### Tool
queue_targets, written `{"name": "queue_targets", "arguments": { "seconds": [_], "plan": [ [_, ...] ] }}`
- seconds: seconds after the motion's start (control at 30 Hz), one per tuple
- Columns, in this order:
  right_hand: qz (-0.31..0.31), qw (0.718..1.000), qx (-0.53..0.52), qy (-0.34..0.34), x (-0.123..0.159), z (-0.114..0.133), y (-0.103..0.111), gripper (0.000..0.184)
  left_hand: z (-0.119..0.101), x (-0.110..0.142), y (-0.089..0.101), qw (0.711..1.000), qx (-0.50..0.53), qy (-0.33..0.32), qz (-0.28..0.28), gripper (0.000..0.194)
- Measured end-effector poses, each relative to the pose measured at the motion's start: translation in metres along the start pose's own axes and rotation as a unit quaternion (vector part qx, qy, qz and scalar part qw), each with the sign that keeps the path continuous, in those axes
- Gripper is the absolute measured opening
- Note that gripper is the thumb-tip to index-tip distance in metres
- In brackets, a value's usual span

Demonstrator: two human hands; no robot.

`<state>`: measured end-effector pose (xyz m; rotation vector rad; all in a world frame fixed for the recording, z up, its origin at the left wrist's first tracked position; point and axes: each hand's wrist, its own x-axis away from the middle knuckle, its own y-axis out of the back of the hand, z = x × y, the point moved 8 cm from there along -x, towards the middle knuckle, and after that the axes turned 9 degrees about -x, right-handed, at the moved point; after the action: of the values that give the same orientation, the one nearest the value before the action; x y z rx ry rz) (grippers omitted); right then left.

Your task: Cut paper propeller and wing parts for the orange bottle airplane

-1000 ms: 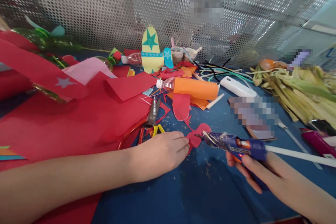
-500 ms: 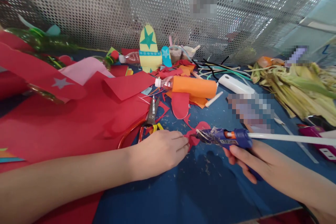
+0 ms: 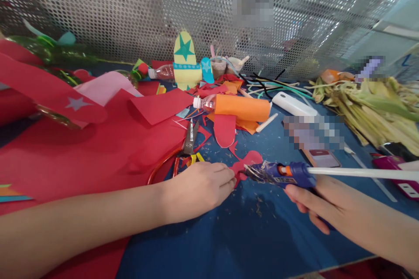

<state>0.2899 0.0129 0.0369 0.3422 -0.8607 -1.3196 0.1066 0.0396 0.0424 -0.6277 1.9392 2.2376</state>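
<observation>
My right hand is closed around the handle of a blue glue gun, with a long white glue stick sticking out of its back. The gun's nozzle, strung with dried glue threads, points left at a small red cut-out piece. That piece is pinched at its left end by my left hand, low over the blue table. Beyond my left hand lie scissors with red and yellow handles, blades partly apart. A bottle wrapped in orange paper, with a red rounded flap beneath, lies farther back.
Large red sheets cover the left side. A yellow bottle plane stands near the perforated metal wall. To the right are a phone, a white handle-like object, dried husks and a magenta power strip.
The glue gun has shifted very slightly, and its nozzle stays by the red piece. My right fingers have moved a little lower. My left hand holds still.
</observation>
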Motion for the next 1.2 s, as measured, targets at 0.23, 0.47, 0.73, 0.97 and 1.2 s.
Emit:
{"name": "queue_targets", "arguments": {
  "seconds": [0.23, 0.47, 0.73, 0.97, 1.2],
  "plan": [
    [0.053, 0.996, 0.049, -0.060, -0.011, -0.002, -0.006, 0.068, 0.000, 0.001, 0.000, 1.000, -0.006, -0.006, -0.001, 0.023],
    [0.054, 0.993, 0.071, -0.084, -0.004, 0.003, -0.002, 0.068, 0.000, 0.001, -0.001, 1.000, 0.005, -0.004, -0.002, 0.026],
    [0.038, 0.997, 0.059, -0.030, -0.010, 0.007, -0.003, 0.056, 0.001, -0.001, 0.002, 1.000, 0.000, -0.002, -0.005, 0.027],
    [0.044, 0.997, 0.060, -0.020, -0.008, 0.008, -0.003, 0.055, 0.002, -0.001, 0.003, 1.000, 0.008, 0.005, -0.014, 0.025],
    [0.033, 0.996, 0.082, -0.012, -0.012, 0.021, -0.001, 0.060, 0.001, 0.000, 0.000, 1.000, 0.002, -0.004, -0.006, 0.027]
  ]
}}
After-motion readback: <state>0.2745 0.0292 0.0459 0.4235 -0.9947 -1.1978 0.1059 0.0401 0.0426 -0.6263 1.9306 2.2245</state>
